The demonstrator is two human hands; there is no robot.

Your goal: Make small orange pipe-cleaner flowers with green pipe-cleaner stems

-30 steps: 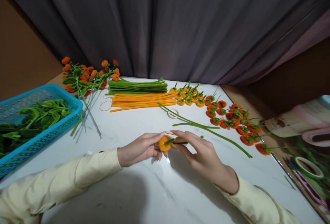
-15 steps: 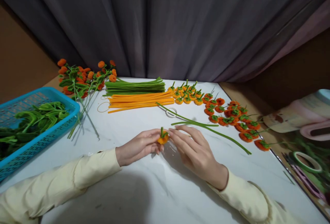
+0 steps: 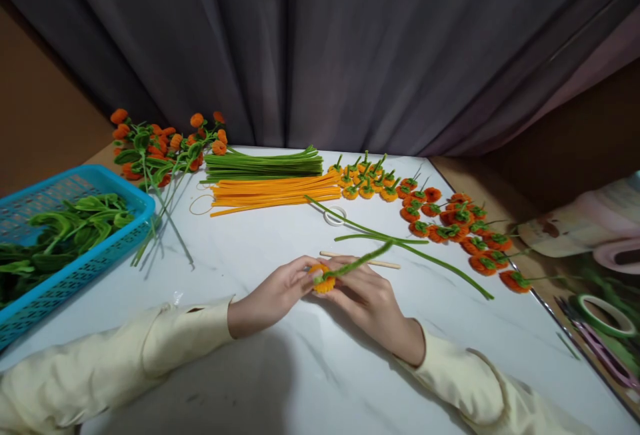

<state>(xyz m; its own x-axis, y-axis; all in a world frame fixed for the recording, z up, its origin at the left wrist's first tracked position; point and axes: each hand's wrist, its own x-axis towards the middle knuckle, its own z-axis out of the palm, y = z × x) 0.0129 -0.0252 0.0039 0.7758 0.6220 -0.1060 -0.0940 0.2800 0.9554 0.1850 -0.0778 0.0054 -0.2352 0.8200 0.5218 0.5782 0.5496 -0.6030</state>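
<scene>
Near the middle of the white table, my left hand [image 3: 270, 296] grips a small yellow-orange flower [image 3: 325, 279] between thumb and fingers. My right hand [image 3: 373, 295] closes on the flower's other side, its fingertips partly hidden. From the flower a green stem [image 3: 365, 259] slants up to the right over my right hand. A thin wooden stick [image 3: 387, 264] lies just beyond my right fingers. Past it are loose green stems [image 3: 440, 265] and a white ring [image 3: 335, 216]. Farther back lie bundles of green [image 3: 263, 165] and orange strips [image 3: 270, 193].
A blue basket [image 3: 107, 238] with green leaves stands at the left. Finished-looking orange flowers [image 3: 155, 148] lie behind it. Yellow [image 3: 367, 188] and red-orange flower heads [image 3: 453, 216] spread along the back right. Green tape [image 3: 605, 315] and a pink tool [image 3: 605, 355] lie at the right.
The green stem on the flower now reaches toward the upper right. My right hand has come in against the flower, and the wooden stick now shows lying on the table.
</scene>
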